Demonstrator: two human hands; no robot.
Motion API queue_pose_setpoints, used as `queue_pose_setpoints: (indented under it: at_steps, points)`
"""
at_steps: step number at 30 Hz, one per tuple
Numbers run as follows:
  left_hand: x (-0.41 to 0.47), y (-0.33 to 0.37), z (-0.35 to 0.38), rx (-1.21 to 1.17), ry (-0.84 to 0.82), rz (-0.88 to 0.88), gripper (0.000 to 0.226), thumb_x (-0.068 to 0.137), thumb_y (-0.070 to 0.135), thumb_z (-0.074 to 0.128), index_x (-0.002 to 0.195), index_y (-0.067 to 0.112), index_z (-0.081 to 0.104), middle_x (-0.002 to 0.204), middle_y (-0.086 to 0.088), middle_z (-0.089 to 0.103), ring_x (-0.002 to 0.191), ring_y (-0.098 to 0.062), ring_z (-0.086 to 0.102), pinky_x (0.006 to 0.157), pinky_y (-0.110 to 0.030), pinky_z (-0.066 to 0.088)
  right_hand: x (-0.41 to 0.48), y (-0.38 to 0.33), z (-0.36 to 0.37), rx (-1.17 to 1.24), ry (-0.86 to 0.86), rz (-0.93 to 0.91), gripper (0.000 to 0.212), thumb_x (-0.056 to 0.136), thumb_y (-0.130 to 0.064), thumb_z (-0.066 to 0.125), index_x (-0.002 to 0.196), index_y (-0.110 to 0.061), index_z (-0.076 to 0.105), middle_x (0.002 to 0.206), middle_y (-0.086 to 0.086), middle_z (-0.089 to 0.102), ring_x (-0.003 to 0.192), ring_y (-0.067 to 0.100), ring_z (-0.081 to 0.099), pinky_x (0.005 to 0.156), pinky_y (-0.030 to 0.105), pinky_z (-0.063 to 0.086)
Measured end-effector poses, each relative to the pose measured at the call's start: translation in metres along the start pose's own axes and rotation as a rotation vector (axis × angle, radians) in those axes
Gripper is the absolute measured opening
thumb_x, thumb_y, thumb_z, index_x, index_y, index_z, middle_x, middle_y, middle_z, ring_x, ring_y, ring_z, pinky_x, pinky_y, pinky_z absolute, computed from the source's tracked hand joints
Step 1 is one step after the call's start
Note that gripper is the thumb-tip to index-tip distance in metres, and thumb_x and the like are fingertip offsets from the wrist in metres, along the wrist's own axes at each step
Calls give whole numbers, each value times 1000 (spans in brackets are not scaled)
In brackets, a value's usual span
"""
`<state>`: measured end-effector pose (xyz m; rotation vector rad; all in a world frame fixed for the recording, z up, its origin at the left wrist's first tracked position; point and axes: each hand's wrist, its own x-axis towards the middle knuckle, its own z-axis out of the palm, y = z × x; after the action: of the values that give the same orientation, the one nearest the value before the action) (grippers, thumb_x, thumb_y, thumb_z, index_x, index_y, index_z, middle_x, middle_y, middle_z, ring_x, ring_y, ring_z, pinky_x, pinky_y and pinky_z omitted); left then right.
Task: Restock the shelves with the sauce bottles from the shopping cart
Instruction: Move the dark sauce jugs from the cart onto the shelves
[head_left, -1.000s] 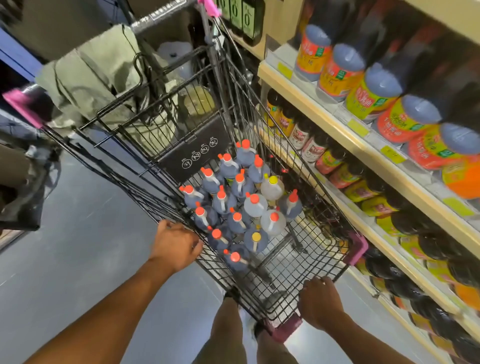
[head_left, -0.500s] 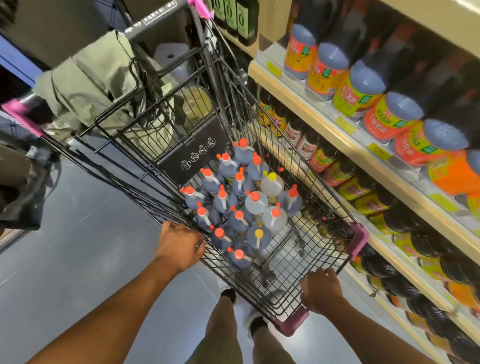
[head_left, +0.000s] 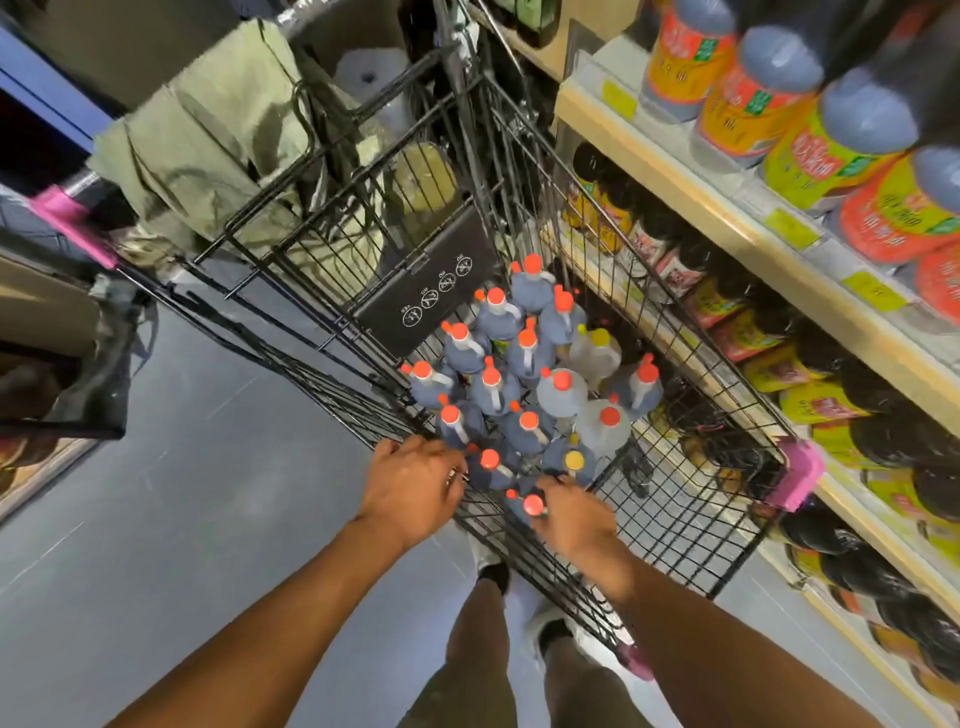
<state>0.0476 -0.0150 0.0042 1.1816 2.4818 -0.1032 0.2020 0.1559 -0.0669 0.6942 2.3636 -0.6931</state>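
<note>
Store aisle, seen from above. A smooth grey-blue floor (head_left: 156, 519) runs under my feet. To my right stand pale wooden shelves (head_left: 727, 197) edged with yellow-green price tags (head_left: 792, 228) and filled with dark stocked bottles (head_left: 831, 150) bearing orange, yellow and red labels. A black wire shopping cart (head_left: 675, 519) stands in front of me, just beside the shelves. It has a pink plastic corner guard (head_left: 795, 475) at its near right corner and a black placard (head_left: 431, 296) printed with round white symbols on its far inner flap. A crumpled olive cloth (head_left: 208, 156) is draped over its far end.

The sauce bottles (head_left: 519, 374) stand upright in a tight cluster on the cart's mesh bottom. Most have dark rounded plastic shoulders and a few are cloudy and pale; most caps are red, two yellow. My left hand (head_left: 415, 483) grips the cart's left rim, fingers curled over the wire, just beside the near edge of the cluster. My right hand (head_left: 571, 519) reaches down inside the cart over the nearest bottle (head_left: 532, 505), whose red cap shows beside the hand. Motion blur hides whether the fingers have closed on it.
</note>
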Motion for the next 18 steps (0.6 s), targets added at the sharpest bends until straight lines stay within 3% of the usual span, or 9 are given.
queue_pose_setpoints:
  at_steps: [2, 6, 11, 14, 17, 18]
  points:
    - [1, -3, 1, -30, 15, -8, 22, 86, 42, 53, 101, 36, 67, 98, 14, 69, 97, -18, 62, 82, -38, 40, 2, -1, 5, -45, 74, -38, 29, 90, -51, 53, 112, -34, 57, 104, -4, 68, 92, 26, 71, 74, 36, 56]
    - [2, -5, -2, -83, 15, -8, 26, 89, 41, 50, 108, 37, 67, 106, 14, 69, 101, -17, 60, 85, -38, 41, 1, 2, 10, -160, 142, -82, 26, 94, -52, 48, 103, -31, 62, 91, -6, 71, 85, 21, 73, 74, 32, 58]
    - [6, -5, -8, -177, -29, -13, 25, 94, 39, 49, 113, 37, 65, 115, 13, 67, 110, -18, 59, 92, -37, 39, -7, 12, 1, -5, 144, -179, 30, 88, -58, 51, 106, -35, 57, 92, -10, 68, 81, 16, 71, 67, 34, 57]
    - [12, -6, -8, -385, -55, -37, 30, 91, 37, 45, 108, 32, 69, 113, 9, 71, 108, -21, 64, 94, -39, 48, -21, 4, -39, -8, 193, -248, 28, 90, -55, 59, 108, -34, 64, 102, -7, 70, 87, 18, 69, 70, 32, 55]
    - [17, -6, -8, -671, -112, -77, 28, 94, 29, 47, 103, 25, 73, 109, 7, 74, 103, -21, 68, 92, -35, 53, -34, -6, -93, 49, 327, -417, 24, 86, -47, 63, 93, -26, 72, 96, -6, 72, 85, 16, 63, 68, 29, 47]
    - [19, -3, -11, -746, -124, -81, 25, 98, 25, 49, 102, 23, 73, 109, 6, 74, 103, -19, 67, 93, -33, 52, -41, -13, -113, 107, 287, -417, 29, 87, -52, 60, 94, -27, 71, 96, -7, 71, 87, 15, 62, 72, 32, 48]
